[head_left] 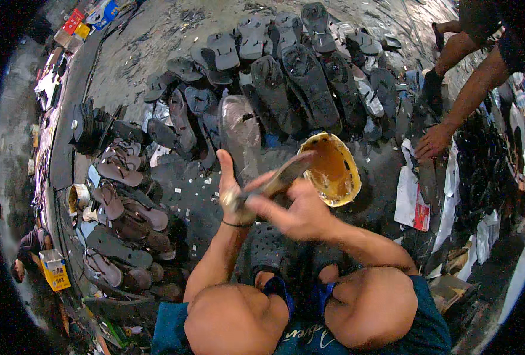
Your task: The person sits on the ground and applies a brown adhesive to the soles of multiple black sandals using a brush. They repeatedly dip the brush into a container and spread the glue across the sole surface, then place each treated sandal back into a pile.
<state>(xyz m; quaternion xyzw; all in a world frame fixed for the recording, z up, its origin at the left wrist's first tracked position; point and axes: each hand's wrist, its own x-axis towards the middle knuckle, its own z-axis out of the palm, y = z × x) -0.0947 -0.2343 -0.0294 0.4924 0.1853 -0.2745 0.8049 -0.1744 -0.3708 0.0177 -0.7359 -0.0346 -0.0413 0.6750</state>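
Observation:
My left hand [231, 183] has its thumb raised and its fingers round one end of a narrow grey-brown piece [289, 170]. The piece looks like a slipper sole seen edge-on, but motion blurs it. Against its near side is my right hand [304, 213], fingers pointing left and smeared; whether it grips is unclear. Just beyond the piece's far end stands a yellow-rimmed bowl [357, 188], with an orange-brown inside and crusted edges. A large sole with a shiny, wet-looking top [241, 127] lies beyond my left hand.
Many dark slippers [268, 89] cover the ground ahead. Brown slippers [117, 171] are heaped at left, near a small yellowish tub [78, 198]. At right, another person's hand [434, 142] reaches down beside white and red scraps [410, 195]. A yellow box [55, 269] sits at far left.

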